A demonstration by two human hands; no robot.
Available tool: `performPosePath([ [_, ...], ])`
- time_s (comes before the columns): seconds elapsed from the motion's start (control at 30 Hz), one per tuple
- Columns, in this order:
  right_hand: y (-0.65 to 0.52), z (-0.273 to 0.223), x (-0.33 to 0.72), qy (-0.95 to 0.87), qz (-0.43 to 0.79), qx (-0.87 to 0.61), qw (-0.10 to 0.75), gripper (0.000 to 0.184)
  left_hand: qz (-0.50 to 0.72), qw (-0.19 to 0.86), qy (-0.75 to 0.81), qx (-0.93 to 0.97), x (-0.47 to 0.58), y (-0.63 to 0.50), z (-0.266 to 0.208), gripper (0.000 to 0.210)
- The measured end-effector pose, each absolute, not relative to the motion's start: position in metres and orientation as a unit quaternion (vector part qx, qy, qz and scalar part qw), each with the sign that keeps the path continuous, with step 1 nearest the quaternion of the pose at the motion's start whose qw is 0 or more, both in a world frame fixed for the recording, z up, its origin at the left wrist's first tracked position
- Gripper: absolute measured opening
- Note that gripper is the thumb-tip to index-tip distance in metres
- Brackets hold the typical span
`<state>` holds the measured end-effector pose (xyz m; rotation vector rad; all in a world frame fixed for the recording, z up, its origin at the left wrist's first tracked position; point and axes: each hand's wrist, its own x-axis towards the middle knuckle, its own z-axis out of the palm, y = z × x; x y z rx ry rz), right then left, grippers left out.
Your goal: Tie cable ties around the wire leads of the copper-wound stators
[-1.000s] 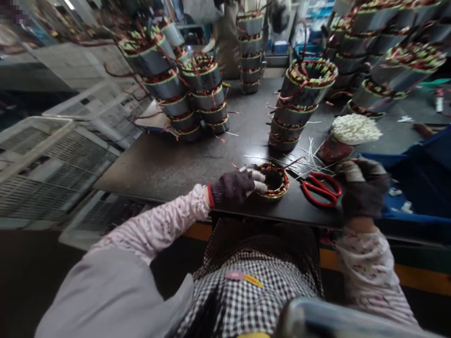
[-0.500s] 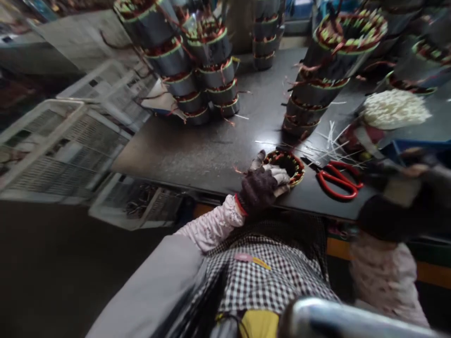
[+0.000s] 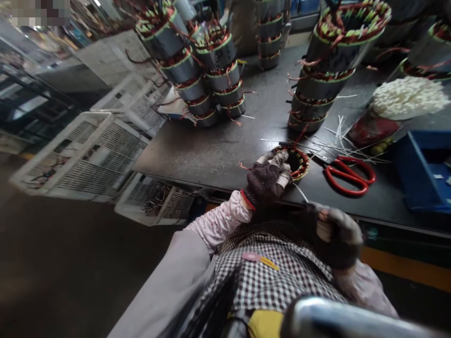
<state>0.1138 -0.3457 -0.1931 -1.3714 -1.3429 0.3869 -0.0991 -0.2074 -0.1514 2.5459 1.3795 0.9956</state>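
A small round stator (image 3: 298, 162) with red and yellow windings lies near the front edge of the dark worktable (image 3: 211, 150). My left hand (image 3: 268, 180), in a dark glove with taped fingertips, grips its near side. My right hand (image 3: 334, 234), gloved too, is below the table edge near my checked apron and pinches a thin white tie (image 3: 300, 191) that runs up towards the stator. Red-handled scissors (image 3: 348, 174) lie just right of the stator, beside several loose white ties (image 3: 338, 138).
Stacks of wound stators (image 3: 211, 75) stand at the back left and another stack (image 3: 324, 70) rises behind the scissors. A bundle of white ties (image 3: 408, 96) and a blue bin (image 3: 423, 169) sit at the right. White plastic crates (image 3: 84, 155) are on the floor at the left.
My right hand has come back from the right side of the table to below its front edge, now pinching a white tie. My left hand stays on the small stator. The view has swung left.
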Motion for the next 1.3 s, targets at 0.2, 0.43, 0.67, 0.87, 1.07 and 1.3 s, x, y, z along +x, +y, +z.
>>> performPosePath([
  [0.2,-0.368,-0.17,0.1,-0.622,0.01,-0.558,0.55,0.03,0.297,0.025,0.438,0.848,-0.1,-0.207,-0.144,0.041],
  [0.43,-0.311,-0.163,0.086,-0.646,0.061,-0.508,0.566,0.02,0.345,0.077,0.469,0.809,-0.093,-0.208,-0.14,0.025],
  [0.67,-0.282,-0.142,0.094,-0.511,0.324,-0.547,0.578,0.023,0.392,0.104,0.471,0.784,-0.089,-0.21,-0.136,0.034],
  [0.87,-0.291,-0.149,0.091,-0.572,0.335,-0.556,0.501,0.02,0.418,0.154,0.458,0.77,-0.088,-0.209,-0.14,0.016],
  [1.07,-0.288,-0.145,0.093,-0.537,0.34,-0.55,0.542,0.02,0.389,0.116,0.471,0.783,-0.088,-0.211,-0.135,0.035],
  [1.3,-0.29,-0.153,0.093,-0.566,0.373,-0.559,0.477,0.027,0.379,0.097,0.494,0.776,-0.082,-0.214,-0.133,0.036],
])
